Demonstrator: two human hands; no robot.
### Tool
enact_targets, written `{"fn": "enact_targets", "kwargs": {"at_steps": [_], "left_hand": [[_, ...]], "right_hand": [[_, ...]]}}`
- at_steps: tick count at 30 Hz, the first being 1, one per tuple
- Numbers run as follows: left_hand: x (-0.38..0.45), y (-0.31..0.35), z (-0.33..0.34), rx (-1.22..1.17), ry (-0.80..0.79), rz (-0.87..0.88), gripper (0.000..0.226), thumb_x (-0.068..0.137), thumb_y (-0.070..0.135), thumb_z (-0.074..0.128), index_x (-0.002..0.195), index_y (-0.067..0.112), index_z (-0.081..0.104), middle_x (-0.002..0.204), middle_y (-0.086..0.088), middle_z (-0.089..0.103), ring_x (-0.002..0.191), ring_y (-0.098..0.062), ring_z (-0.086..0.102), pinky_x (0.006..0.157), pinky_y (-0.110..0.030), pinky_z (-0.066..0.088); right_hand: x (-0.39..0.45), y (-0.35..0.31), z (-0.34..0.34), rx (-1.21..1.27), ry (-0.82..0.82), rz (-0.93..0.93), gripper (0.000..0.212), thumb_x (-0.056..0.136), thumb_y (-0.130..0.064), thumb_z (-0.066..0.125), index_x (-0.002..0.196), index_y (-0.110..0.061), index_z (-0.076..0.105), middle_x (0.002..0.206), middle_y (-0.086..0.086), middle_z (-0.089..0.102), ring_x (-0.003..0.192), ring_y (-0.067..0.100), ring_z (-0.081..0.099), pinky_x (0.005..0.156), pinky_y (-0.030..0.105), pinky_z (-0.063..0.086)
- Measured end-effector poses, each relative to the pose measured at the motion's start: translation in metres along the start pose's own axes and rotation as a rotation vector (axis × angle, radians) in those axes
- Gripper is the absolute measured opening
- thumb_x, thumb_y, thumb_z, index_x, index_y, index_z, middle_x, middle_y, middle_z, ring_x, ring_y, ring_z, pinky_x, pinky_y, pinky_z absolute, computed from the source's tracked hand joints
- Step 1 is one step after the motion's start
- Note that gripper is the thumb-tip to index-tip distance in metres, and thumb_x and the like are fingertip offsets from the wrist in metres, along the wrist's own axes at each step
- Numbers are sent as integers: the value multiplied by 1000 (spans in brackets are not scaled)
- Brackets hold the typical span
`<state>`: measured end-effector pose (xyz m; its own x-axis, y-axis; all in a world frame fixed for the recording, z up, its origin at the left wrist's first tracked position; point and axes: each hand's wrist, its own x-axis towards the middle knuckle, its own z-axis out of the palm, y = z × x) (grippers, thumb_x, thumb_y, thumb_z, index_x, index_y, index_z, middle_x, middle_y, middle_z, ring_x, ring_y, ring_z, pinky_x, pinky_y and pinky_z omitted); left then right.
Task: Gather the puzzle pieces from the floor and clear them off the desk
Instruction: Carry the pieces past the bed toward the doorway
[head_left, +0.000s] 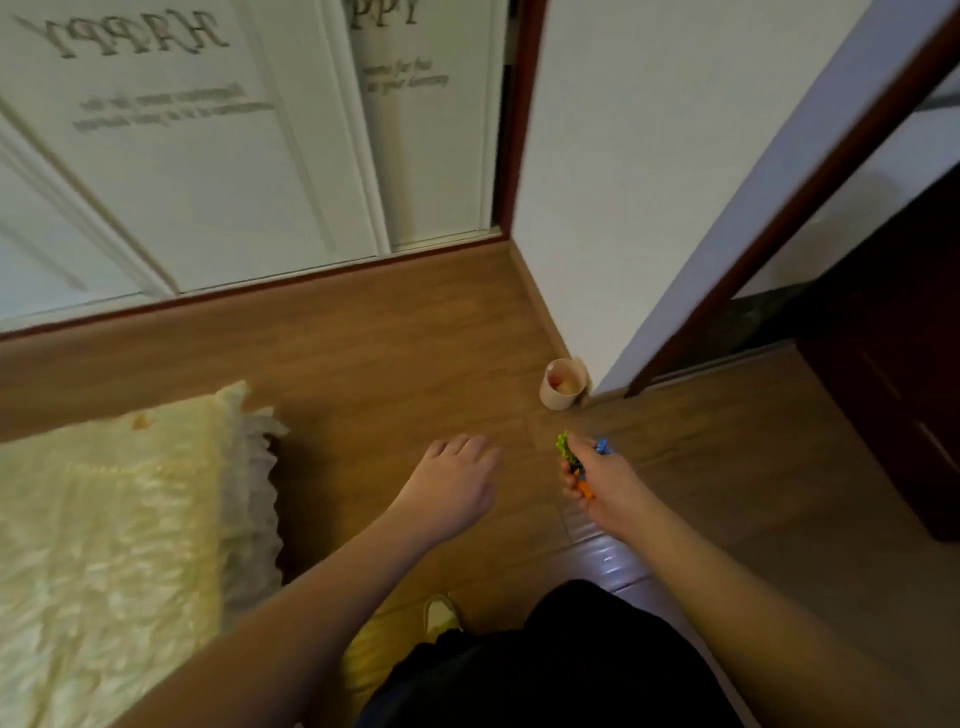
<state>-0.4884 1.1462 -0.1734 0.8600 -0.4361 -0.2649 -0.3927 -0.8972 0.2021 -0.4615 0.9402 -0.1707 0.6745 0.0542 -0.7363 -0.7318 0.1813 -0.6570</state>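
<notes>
Clutching a bunch of puzzle pieces (575, 462) in my curled right hand (597, 480) above the floor (415, 353), left hand (452, 486) loose and empty — light, stiff, spill-prone, so I'd cup them.

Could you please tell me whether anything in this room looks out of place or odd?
One thing stands out: a small beige cup sits on the wooden floor at the wall corner by the doorway, with yellowish items inside. The right hand holds colourful puzzle pieces; the left hand is empty.
</notes>
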Motion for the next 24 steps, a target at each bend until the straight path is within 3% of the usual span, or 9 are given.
{"fn": "enact_targets", "kwargs": {"at_steps": [6,11,20,24], "left_hand": [[71,-12,-14,42,-51,96,49,100,35,41,145,19,33,150,-6,35,140,-25,30,114,-40,25],[141,-21,-26,8,-115,106,50,101,35,38,148,19,30,154,-5,31,143,-24,25,116,-38,21],[304,-33,-49,46,-162,15,50,101,35,35,149,21,28,153,-5,33,142,-23,27,116,-38,22],[365,-36,-38,41,-175,-27,56,101,35,33,152,22,15,152,-4,33,141,-24,29,115,-42,23]], "right_hand": [[43,-28,-30,220,83,35,18,99,-23,53,87,-10,57,69,4,50,52,10,45,39,21,39],[98,-64,-56,218,122,57,25,100,-24,51,78,-12,52,63,4,45,46,10,40,36,21,31],[235,-152,-110,-17,192,132,30,101,-27,47,76,-10,49,60,4,44,39,8,41,33,18,32],[305,-176,-126,-192,194,175,30,101,-29,46,81,-9,54,59,5,46,46,12,43,37,20,32]]}}
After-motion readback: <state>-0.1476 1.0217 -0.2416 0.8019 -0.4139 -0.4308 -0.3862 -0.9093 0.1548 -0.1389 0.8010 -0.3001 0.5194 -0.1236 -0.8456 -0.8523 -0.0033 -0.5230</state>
